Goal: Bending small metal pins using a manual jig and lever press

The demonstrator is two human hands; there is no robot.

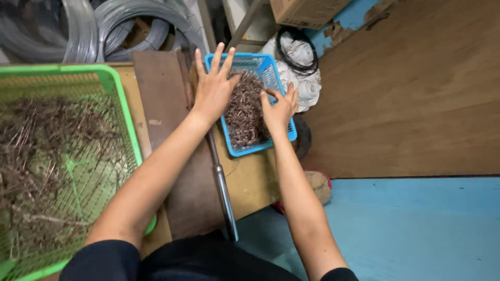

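Both my hands work the blue basket (267, 70) at upper centre: left hand (213, 88) fingers spread flat over the wire clips (245, 112), right hand (280, 108) fingertips curled into them. I should rake lightly, lifting few.

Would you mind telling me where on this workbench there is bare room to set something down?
Free: the dark board between the green basket and the metal rod, and the tan bench top below the blue basket. Crowded: both baskets are full of small metal pieces, with the left hand and right hand over the blue one.
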